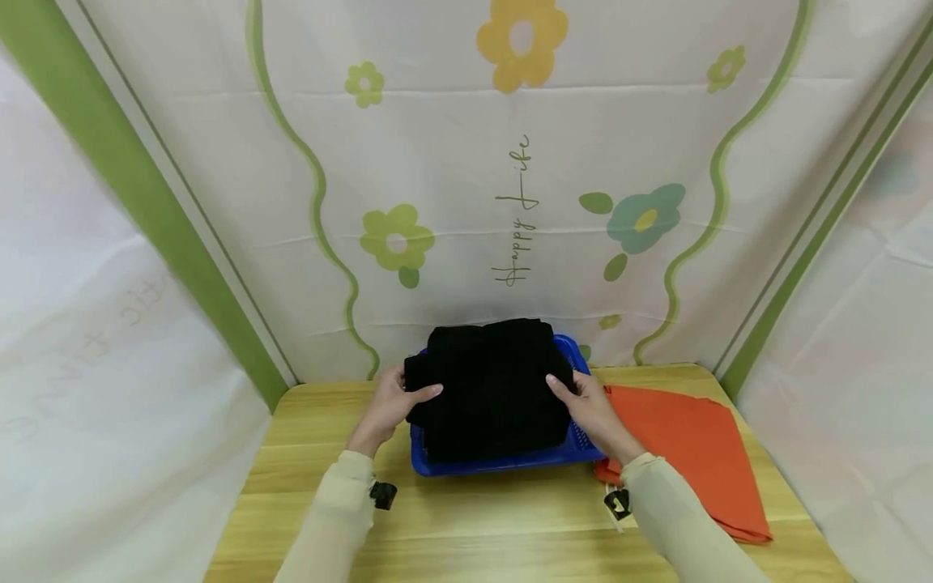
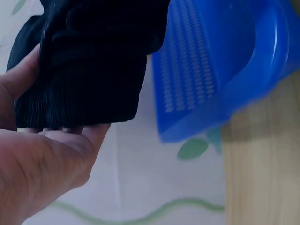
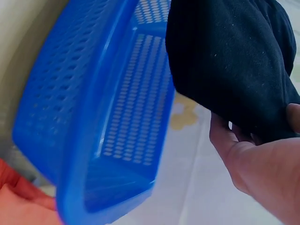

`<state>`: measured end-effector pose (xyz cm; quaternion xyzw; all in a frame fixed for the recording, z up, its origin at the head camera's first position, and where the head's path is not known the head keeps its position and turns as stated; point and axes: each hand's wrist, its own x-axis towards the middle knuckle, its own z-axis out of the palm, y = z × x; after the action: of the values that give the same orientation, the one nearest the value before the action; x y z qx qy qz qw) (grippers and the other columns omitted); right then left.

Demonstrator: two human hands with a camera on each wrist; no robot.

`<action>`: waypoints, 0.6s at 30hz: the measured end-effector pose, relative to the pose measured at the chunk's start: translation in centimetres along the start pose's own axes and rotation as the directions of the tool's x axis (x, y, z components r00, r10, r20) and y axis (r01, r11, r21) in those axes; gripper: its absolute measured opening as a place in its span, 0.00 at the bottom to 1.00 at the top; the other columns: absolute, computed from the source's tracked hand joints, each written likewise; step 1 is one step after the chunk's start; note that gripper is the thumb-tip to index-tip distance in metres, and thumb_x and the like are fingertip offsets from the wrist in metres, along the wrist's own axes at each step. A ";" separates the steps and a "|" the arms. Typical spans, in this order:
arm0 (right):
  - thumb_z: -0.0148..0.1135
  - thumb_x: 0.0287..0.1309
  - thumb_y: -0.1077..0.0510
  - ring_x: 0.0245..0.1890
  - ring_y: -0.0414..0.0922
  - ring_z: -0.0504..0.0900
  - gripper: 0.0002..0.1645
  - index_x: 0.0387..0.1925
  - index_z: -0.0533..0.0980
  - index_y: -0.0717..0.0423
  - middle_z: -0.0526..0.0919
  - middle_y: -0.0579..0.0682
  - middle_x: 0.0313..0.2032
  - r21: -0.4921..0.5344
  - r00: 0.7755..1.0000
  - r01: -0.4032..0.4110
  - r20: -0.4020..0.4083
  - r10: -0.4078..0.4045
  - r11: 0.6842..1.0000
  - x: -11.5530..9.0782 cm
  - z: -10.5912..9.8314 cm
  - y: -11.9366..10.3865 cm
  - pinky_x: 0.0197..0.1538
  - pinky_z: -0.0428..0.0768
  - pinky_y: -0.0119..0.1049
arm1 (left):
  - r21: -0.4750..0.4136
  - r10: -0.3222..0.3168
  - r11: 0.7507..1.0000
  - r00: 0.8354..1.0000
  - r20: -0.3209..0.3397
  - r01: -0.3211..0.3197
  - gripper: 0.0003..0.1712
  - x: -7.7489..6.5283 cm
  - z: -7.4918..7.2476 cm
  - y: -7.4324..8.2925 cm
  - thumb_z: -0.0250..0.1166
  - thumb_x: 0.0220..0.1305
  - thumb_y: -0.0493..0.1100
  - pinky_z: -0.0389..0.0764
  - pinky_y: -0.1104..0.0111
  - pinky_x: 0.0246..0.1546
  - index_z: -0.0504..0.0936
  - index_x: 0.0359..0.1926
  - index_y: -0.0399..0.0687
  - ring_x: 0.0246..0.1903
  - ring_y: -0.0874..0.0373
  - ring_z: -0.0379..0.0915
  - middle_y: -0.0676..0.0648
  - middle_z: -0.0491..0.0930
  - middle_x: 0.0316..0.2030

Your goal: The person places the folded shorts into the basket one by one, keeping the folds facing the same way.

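Observation:
A folded black garment [image 1: 496, 389] is held by both hands over a blue plastic basket [image 1: 503, 465]. My left hand [image 1: 389, 402] grips its left edge, thumb on top and fingers underneath. In the left wrist view, ribbed fabric shows on the black garment [image 2: 89, 89] beside that thumb. The right hand [image 1: 586, 405] pinches the opposite edge in the same way, with its fingers below the cloth [image 3: 234, 70]. In both wrist views the cloth is apart from the basket's perforated wall [image 3: 131, 103]. Most of the basket's inside is hidden in the head view.
An orange folded cloth [image 1: 692, 453] lies on the wooden table [image 1: 481, 534] to the right of the basket, partly under the right forearm. White curtains printed with flowers [image 1: 521, 40] hang behind the table and at both sides.

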<state>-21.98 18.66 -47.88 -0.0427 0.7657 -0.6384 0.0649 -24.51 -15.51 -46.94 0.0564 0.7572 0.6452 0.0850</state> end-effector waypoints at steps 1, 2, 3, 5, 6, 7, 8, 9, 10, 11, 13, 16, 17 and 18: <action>0.56 0.73 0.40 0.32 0.45 0.75 0.27 0.36 0.74 0.63 0.80 0.53 0.31 0.003 1.000 -0.022 -0.009 0.022 1.000 0.2 -0.2 0.3 0.41 0.74 0.39 | 0.000 -0.011 1.000 1.000 -0.006 0.011 0.22 0.3 0.5 -0.2 0.74 0.63 0.42 0.77 0.51 0.58 0.80 0.54 0.39 0.56 0.44 0.76 0.41 0.81 0.52; 0.56 0.73 0.40 0.29 0.45 0.71 0.27 0.34 0.72 0.62 0.76 0.52 0.28 0.004 0.999 -0.047 -0.017 0.047 0.999 0.4 -0.3 0.6 0.39 0.72 0.40 | 0.001 -0.019 1.000 1.000 -0.015 0.019 0.24 0.5 0.9 -0.3 0.74 0.63 0.43 0.75 0.49 0.61 0.79 0.56 0.38 0.60 0.42 0.73 0.39 0.79 0.56; 0.55 0.73 0.40 0.30 0.45 0.70 0.27 0.33 0.70 0.61 0.75 0.50 0.28 0.004 0.998 -0.065 -0.025 0.066 0.998 0.6 -0.5 0.8 0.40 0.72 0.40 | 0.003 -0.025 1.000 1.000 -0.018 0.025 0.27 0.7 1.4 -0.5 0.74 0.63 0.43 0.72 0.47 0.63 0.78 0.59 0.38 0.62 0.41 0.71 0.38 0.78 0.58; 0.55 0.73 0.39 0.32 0.45 0.70 0.27 0.31 0.68 0.59 0.74 0.50 0.28 0.000 0.994 -0.101 -0.038 0.101 0.995 1.0 -0.8 1.2 0.41 0.70 0.41 | 0.000 -0.038 0.999 0.999 -0.027 0.038 0.31 1.2 2.2 -0.9 0.73 0.64 0.44 0.68 0.44 0.66 0.75 0.64 0.37 0.66 0.38 0.66 0.36 0.74 0.63; 0.55 0.74 0.40 0.35 0.47 0.72 0.27 0.32 0.68 0.59 0.75 0.51 0.30 0.003 0.992 -0.117 -0.040 0.117 0.993 1.2 -0.9 1.5 0.44 0.70 0.41 | 0.003 -0.045 0.999 0.998 -0.032 0.045 0.33 1.5 2.5 -1.0 0.73 0.64 0.44 0.67 0.43 0.66 0.73 0.66 0.36 0.68 0.38 0.64 0.36 0.72 0.65; 0.54 0.74 0.40 0.39 0.48 0.74 0.27 0.33 0.68 0.60 0.76 0.52 0.33 0.003 0.990 -0.134 -0.037 0.134 0.991 1.3 -1.0 1.7 0.47 0.71 0.42 | 0.009 -0.053 0.999 0.998 -0.039 0.053 0.35 1.7 2.9 -1.2 0.73 0.64 0.44 0.66 0.43 0.66 0.72 0.68 0.35 0.68 0.37 0.64 0.35 0.71 0.66; 0.53 0.75 0.40 0.45 0.49 0.76 0.26 0.36 0.70 0.61 0.79 0.54 0.38 0.007 0.988 -0.149 -0.033 0.149 0.989 1.5 -1.2 1.9 0.51 0.72 0.44 | 0.016 -0.065 0.998 0.997 -0.046 0.066 0.37 1.9 3.2 -1.4 0.73 0.64 0.44 0.66 0.43 0.66 0.70 0.69 0.34 0.68 0.36 0.63 0.34 0.70 0.67; 0.52 0.76 0.41 0.52 0.52 0.76 0.26 0.40 0.73 0.62 0.81 0.56 0.45 0.011 0.986 -0.163 -0.025 0.163 0.987 1.7 -1.3 2.1 0.57 0.73 0.47 | 0.020 -0.079 0.997 0.996 -0.047 0.080 0.38 2.1 3.4 -1.6 0.73 0.64 0.44 0.66 0.43 0.66 0.69 0.70 0.33 0.68 0.35 0.63 0.33 0.70 0.67; 0.52 0.76 0.41 0.59 0.55 0.74 0.26 0.47 0.74 0.63 0.80 0.59 0.51 0.014 0.983 -0.180 -0.015 0.181 0.983 1.8 -1.4 2.3 0.62 0.72 0.51 | 0.022 -0.099 0.995 0.994 -0.053 0.100 0.40 2.3 3.7 -1.8 0.73 0.64 0.44 0.66 0.42 0.66 0.67 0.70 0.32 0.68 0.35 0.62 0.33 0.68 0.68; 0.51 0.77 0.41 0.66 0.58 0.70 0.29 0.56 0.72 0.65 0.76 0.61 0.59 0.015 0.980 -0.199 -0.003 0.199 0.980 2.0 -1.5 2.6 0.67 0.68 0.56 | 0.031 -0.119 0.992 0.991 -0.065 0.121 0.43 2.5 3.9 -2.0 0.73 0.63 0.45 0.65 0.42 0.67 0.65 0.72 0.31 0.69 0.34 0.60 0.32 0.66 0.69; 0.50 0.77 0.41 0.67 0.62 0.67 0.39 0.73 0.60 0.66 0.61 0.64 0.73 0.015 0.970 -0.244 0.018 0.244 0.970 2.3 -1.7 3.0 0.71 0.60 0.60 | 0.035 -0.165 0.985 0.984 -0.073 0.168 0.48 2.7 4.2 -2.4 0.73 0.64 0.46 0.62 0.40 0.67 0.59 0.75 0.30 0.71 0.33 0.55 0.30 0.60 0.72; 0.49 0.77 0.41 0.75 0.66 0.50 0.50 0.80 0.38 0.65 0.37 0.65 0.79 0.021 0.948 -0.317 0.044 0.316 0.948 2.8 -1.7 3.7 0.74 0.50 0.63 | 0.030 -0.235 0.971 0.968 -0.086 0.238 0.53 3.1 4.4 -2.9 0.72 0.65 0.48 0.58 0.38 0.68 0.51 0.77 0.29 0.74 0.31 0.48 0.29 0.51 0.76; 0.48 0.78 0.42 0.76 0.67 0.46 0.51 0.80 0.34 0.64 0.32 0.65 0.79 0.031 0.940 -0.339 0.049 0.338 0.940 3.0 -1.6 4.0 0.74 0.49 0.63 | 0.031 -0.252 0.966 0.963 -0.091 0.256 0.54 3.2 4.5 -3.1 0.72 0.65 0.48 0.57 0.38 0.69 0.49 0.78 0.29 0.74 0.31 0.46 0.29 0.49 0.76; 0.48 0.78 0.43 0.76 0.67 0.45 0.51 0.80 0.33 0.63 0.30 0.64 0.79 0.040 0.933 -0.358 0.052 0.356 0.933 3.1 -1.6 4.2 0.74 0.48 0.63 | 0.030 -0.269 0.962 0.959 -0.092 0.273 0.54 3.3 4.6 -3.3 0.71 0.66 0.49 0.57 0.37 0.68 0.48 0.78 0.30 0.74 0.30 0.45 0.29 0.48 0.76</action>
<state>-25.23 20.46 -51.83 0.0845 0.7434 -0.6334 0.1975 -26.78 -10.98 -51.10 -0.0743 0.7743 0.6130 0.1382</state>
